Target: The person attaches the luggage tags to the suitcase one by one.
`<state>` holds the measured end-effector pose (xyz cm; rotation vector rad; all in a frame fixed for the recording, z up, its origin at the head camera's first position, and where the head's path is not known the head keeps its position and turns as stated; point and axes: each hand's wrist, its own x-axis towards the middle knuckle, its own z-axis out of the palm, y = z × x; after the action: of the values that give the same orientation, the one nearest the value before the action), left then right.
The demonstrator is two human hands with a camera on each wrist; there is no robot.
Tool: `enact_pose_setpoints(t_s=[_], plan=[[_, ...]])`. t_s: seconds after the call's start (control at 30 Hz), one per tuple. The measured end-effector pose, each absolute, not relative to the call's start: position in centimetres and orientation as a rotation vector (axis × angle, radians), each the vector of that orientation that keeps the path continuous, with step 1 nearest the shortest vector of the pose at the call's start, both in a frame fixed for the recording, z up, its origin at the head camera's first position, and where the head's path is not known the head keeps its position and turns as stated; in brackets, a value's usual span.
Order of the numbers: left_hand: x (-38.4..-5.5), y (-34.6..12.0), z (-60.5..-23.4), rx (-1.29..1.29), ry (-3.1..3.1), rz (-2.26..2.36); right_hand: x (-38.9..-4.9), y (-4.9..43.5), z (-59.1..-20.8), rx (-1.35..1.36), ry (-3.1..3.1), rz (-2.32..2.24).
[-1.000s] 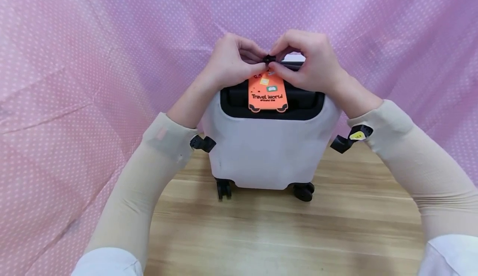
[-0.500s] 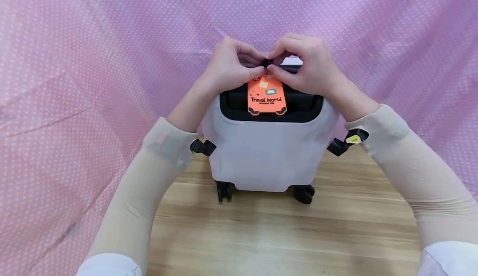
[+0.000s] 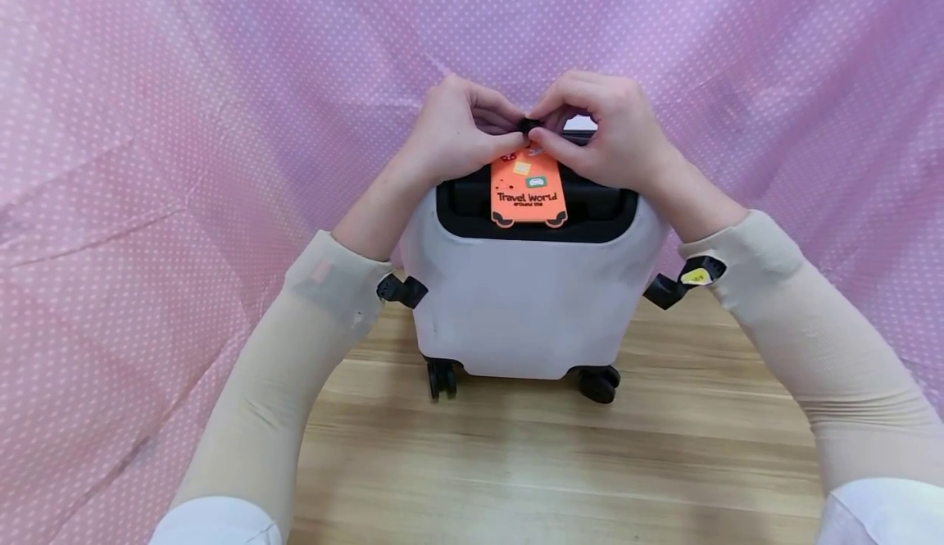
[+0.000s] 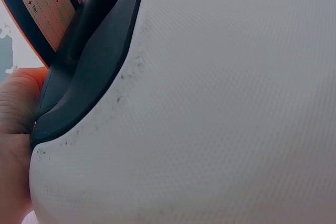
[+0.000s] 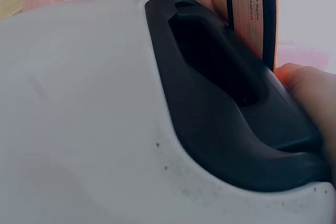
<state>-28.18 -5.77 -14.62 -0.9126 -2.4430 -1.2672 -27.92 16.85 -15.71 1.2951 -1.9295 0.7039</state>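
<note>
A white suitcase [image 3: 527, 307] stands upright on its wheels, with a black recessed handle panel [image 3: 599, 205] at its top. An orange luggage tag [image 3: 528, 193] printed "Travel World" hangs in front of that panel. Above the tag, my left hand [image 3: 460, 131] and right hand [image 3: 615, 131] meet, thumbs and fingers pinching a small black strap piece [image 3: 528, 125] from either side. The fingertips hide most of it. Both wrist views show the back of the tag [image 4: 48, 11], a card with name and address lines, beside the black panel [image 5: 210, 108].
The suitcase's black wheels [image 3: 599, 383] rest on a wood-grain floor [image 3: 516, 463]. Pink dotted cloth [image 3: 310, 53] hangs behind and to both sides. A black wrist-camera mount [image 3: 401, 290] juts from the left sleeve, another mount [image 3: 682, 280] from the right.
The whole scene sits slightly lower in the head view than a second ago. Both hands keep their pinch on the black strap piece, the fingertips drawn slightly closer together.
</note>
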Motion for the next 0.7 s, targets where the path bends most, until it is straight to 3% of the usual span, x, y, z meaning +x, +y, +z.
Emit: enact_pose_setpoints(t_s=[0.7], plan=[[-28.34, -5.58, -14.64, -0.924, -2.446, -1.27, -27.95, 16.97, -15.73, 1.249, -1.954, 0.676]])
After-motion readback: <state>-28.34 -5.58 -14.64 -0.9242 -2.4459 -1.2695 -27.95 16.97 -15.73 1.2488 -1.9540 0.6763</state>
